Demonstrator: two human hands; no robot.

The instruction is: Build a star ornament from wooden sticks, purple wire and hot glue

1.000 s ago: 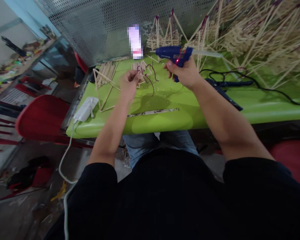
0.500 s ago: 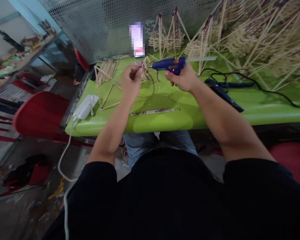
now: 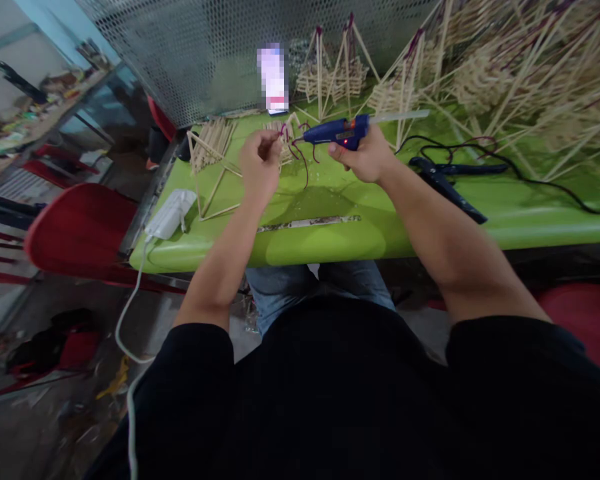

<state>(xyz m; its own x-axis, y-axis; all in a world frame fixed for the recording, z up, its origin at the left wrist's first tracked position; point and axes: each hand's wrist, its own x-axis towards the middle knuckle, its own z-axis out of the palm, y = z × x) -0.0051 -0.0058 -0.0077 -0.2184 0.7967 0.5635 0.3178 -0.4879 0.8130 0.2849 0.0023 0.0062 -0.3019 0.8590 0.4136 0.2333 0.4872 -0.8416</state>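
Note:
My right hand [image 3: 365, 155] is wrapped round the grip of a blue glue gun [image 3: 335, 130], whose small red light is lit. A pale glue stick [image 3: 403, 115] sticks out of its back end. The gun's nozzle points left, close to the fingertips of my left hand [image 3: 261, 157]. Those fingers are pinched on purple string [image 3: 306, 170], and its loose ends dangle over the green table. Behind the string lies a small bundle of wooden sticks [image 3: 286, 155], partly hidden by my fingers.
A triangular stick frame [image 3: 203, 190] and a white power strip [image 3: 171, 213] are on the left of the green table [image 3: 325, 247]. A lit phone [image 3: 274, 80] leans at the back. Stick structures [image 3: 505, 80] crowd the right, near a dark stand [image 3: 450, 190] and black cable [image 3: 540, 179].
Almost nothing differs. My right hand and the glue gun have shifted very slightly left, while my left hand keeps its pinch on the string.

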